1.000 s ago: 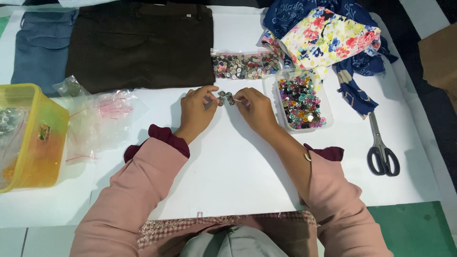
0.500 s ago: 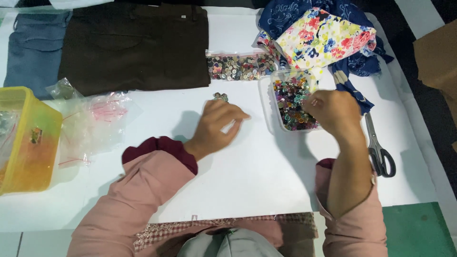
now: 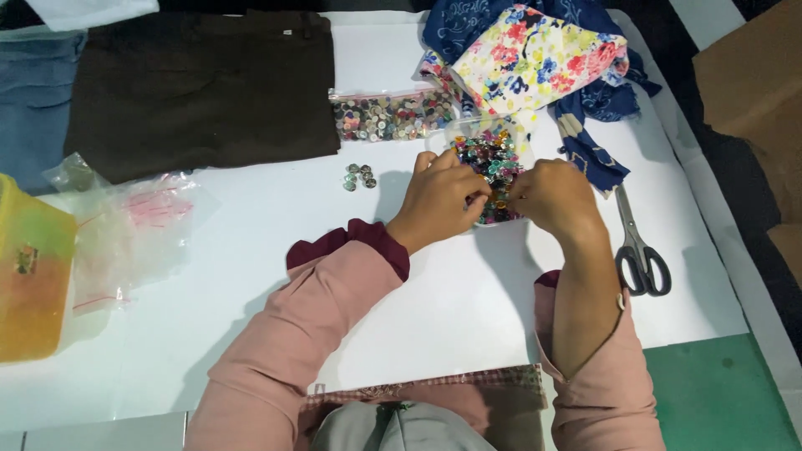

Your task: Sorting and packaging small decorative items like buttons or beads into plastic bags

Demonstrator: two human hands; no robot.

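My left hand (image 3: 439, 196) and my right hand (image 3: 551, 196) meet over a clear tub of coloured buttons (image 3: 489, 159), fingertips pinched together at its near edge. Whatever small piece sits between the fingers is hidden. A little cluster of grey buttons (image 3: 359, 176) lies on the white table (image 3: 251, 250) to the left of my left hand. A zip bag of mixed buttons (image 3: 388, 115) lies just behind the tub.
Brown trousers (image 3: 200, 83) and blue jeans (image 3: 33, 100) lie at the back left. Floral and navy cloth (image 3: 543, 58) is heaped at the back right. Scissors (image 3: 639, 246) lie right of my right arm. Empty plastic bags (image 3: 125, 225) and a yellow box (image 3: 29, 267) sit left.
Both hands left the grey buttons, which stay on the table, and moved right to the tub. My right hand went first, then the left joined it.
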